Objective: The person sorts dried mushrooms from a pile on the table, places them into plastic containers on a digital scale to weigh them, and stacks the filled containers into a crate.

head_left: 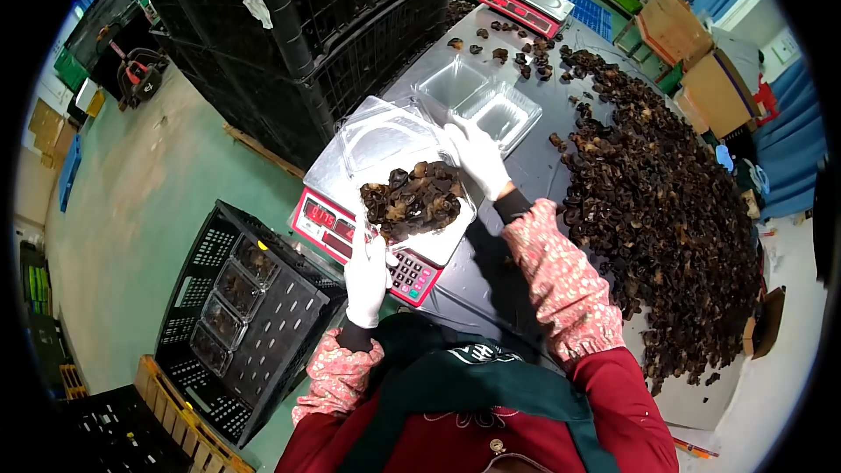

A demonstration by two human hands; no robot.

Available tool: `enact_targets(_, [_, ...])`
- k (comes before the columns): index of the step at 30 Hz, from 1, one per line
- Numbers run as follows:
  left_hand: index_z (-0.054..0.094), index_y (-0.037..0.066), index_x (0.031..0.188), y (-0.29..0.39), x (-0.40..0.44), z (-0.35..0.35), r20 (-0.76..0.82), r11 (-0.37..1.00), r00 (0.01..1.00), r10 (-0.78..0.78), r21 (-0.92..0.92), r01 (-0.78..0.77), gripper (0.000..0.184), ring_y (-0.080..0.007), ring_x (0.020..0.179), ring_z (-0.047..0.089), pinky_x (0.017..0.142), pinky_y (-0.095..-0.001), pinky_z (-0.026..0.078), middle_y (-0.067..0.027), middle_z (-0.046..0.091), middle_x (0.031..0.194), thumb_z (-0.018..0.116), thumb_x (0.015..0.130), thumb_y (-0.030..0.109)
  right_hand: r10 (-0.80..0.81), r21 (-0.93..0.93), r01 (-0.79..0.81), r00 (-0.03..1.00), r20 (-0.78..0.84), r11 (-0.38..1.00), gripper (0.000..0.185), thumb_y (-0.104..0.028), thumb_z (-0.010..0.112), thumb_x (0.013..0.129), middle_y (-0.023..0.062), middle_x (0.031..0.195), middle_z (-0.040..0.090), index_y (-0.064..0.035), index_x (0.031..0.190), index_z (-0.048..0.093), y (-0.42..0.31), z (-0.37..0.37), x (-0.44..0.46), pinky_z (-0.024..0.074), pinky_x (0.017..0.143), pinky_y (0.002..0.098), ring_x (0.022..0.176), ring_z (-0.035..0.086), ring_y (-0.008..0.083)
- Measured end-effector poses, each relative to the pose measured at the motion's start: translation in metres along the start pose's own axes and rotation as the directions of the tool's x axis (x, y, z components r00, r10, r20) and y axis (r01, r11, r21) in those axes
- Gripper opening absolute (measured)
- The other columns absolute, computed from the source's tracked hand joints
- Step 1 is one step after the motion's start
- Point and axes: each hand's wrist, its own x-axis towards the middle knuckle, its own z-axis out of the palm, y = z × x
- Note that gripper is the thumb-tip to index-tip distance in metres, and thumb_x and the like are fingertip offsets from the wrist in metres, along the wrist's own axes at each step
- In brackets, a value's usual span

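A clear plastic clamshell box with its lid raised rests on the digital scale. Inside it lies a heap of dark brown wood ear mushrooms. My left hand, in a white glove, pinches the box's near left edge above the scale's keypad. My right hand, also gloved, has its fingers closed at the box's far right edge; the fingertips are partly hard to make out. Just beyond it sits another open clear clamshell box with nothing in it. Red digits glow on the scale's display.
A large pile of loose wood ear mushrooms covers the table's right side. A second scale stands at the far end. Stacked black crates rise at the left. Below, a black crate holds several filled clear boxes.
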Motion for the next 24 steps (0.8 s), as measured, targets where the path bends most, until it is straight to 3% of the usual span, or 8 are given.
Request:
enact_targets(6, [0.031, 0.004, 0.151, -0.005, 0.015, -0.003, 0.124, 0.973, 0.992, 0.020, -0.230, 0.009, 0.050, -0.0064, 0.044, 0.048, 0.043, -0.0186, 0.041, -0.0043, 0.061, 0.072, 0.041, 0.103, 0.014, 0.088, 0.814, -0.278, 0.958, 0.272, 0.510, 0.053, -0.047, 0.047, 0.102, 0.0068, 0.105, 0.066, -0.0022, 0.128, 0.056, -0.014, -0.015, 0.016, 0.0459, 0.093, 0.0317, 0.102, 0.059, 0.0163])
enact_targets(10, [0.031, 0.005, 0.151, -0.014, 0.014, -0.007, 0.151, 0.954, 0.988, -0.004, -0.296, 0.049, 0.051, -0.0078, 0.045, 0.052, 0.039, -0.0174, 0.040, -0.0068, 0.062, 0.073, 0.031, 0.108, 0.032, 0.109, 0.738, -0.426, 0.892, 0.438, 0.523, 0.053, -0.043, 0.036, 0.106, 0.0116, 0.120, 0.065, 0.0000, 0.120, 0.063, -0.040, -0.075, -0.030, 0.0382, 0.106, 0.0361, 0.118, 0.057, 0.0201])
enact_targets(11, [0.030, 0.005, 0.151, -0.013, 0.012, -0.008, 0.145, 0.936, 0.989, -0.017, -0.346, 0.067, 0.054, -0.0084, 0.045, 0.053, 0.038, -0.0171, 0.040, -0.0079, 0.063, 0.074, 0.027, 0.108, 0.039, -0.082, 0.618, -0.130, 0.950, 0.303, 0.775, 0.040, -0.035, 0.047, 0.104, 0.0096, 0.114, 0.064, -0.0008, 0.116, 0.064, -0.027, -0.076, -0.048, 0.0419, 0.101, 0.0340, 0.115, 0.057, 0.0182])
enact_targets(12, [0.030, 0.005, 0.151, -0.013, 0.011, -0.007, 0.145, 0.936, 0.989, -0.019, -0.346, 0.069, 0.054, -0.0084, 0.045, 0.053, 0.038, -0.0171, 0.040, -0.0079, 0.063, 0.074, 0.027, 0.108, 0.039, 0.162, 0.620, -0.355, 0.924, 0.346, 0.700, 0.025, -0.022, 0.064, 0.095, 0.0063, 0.112, 0.058, -0.0019, 0.110, 0.065, -0.041, -0.076, -0.064, 0.0490, 0.079, 0.0270, 0.095, 0.059, 0.0149])
enact_targets(14, [0.028, 0.005, 0.152, -0.014, 0.009, -0.005, 0.147, 0.907, 0.989, -0.012, -0.415, 0.073, 0.062, -0.0088, 0.046, 0.054, 0.037, -0.0161, 0.038, -0.0090, 0.064, 0.075, 0.021, 0.107, 0.047, -0.045, 0.303, 0.002, 0.990, 0.135, 0.953, 0.031, -0.027, 0.071, 0.090, 0.0079, 0.108, 0.059, -0.0022, 0.106, 0.064, 0.001, -0.057, -0.097, 0.0486, 0.077, 0.0260, 0.095, 0.060, 0.0135])
enact_targets(15, [0.025, 0.004, 0.152, -0.016, 0.009, -0.007, 0.165, 0.897, 0.986, -0.029, -0.430, 0.099, 0.056, -0.0091, 0.048, 0.056, 0.039, -0.0165, 0.040, -0.0092, 0.065, 0.077, 0.029, 0.108, 0.039, 0.082, 0.259, -0.130, 0.978, 0.190, 0.957, 0.032, -0.030, 0.071, 0.088, 0.0080, 0.102, 0.061, -0.0024, 0.104, 0.064, -0.006, -0.060, -0.108, 0.0487, 0.076, 0.0259, 0.091, 0.060, 0.0132])
enact_targets(18, [0.026, 0.004, 0.152, -0.013, 0.006, -0.004, 0.156, 0.957, 0.988, 0.001, -0.288, 0.044, 0.053, -0.0091, 0.051, 0.057, 0.041, -0.0175, 0.042, -0.0090, 0.065, 0.079, 0.038, 0.107, 0.029, 0.331, 0.224, -0.430, 0.867, 0.372, 0.875, 0.031, -0.035, 0.062, 0.095, 0.0018, 0.072, 0.061, -0.0042, 0.097, 0.064, -0.021, -0.064, -0.125, 0.0462, 0.057, 0.0270, 0.054, 0.052, 0.0127])
enact_targets(24, [0.034, 0.002, 0.148, -0.013, 0.005, -0.003, 0.172, 0.948, 0.984, 0.050, -0.318, 0.008, 0.050, -0.0097, 0.052, 0.057, 0.045, -0.0196, 0.044, -0.0076, 0.065, 0.080, 0.045, 0.104, 0.023, 0.139, 0.552, -0.773, 0.612, 0.779, 0.313, 0.024, -0.027, 0.056, 0.097, 0.0001, 0.072, 0.061, -0.0069, 0.088, 0.064, 0.001, -0.060, -0.119, 0.0282, 0.039, 0.0202, 0.044, 0.041, 0.0042])
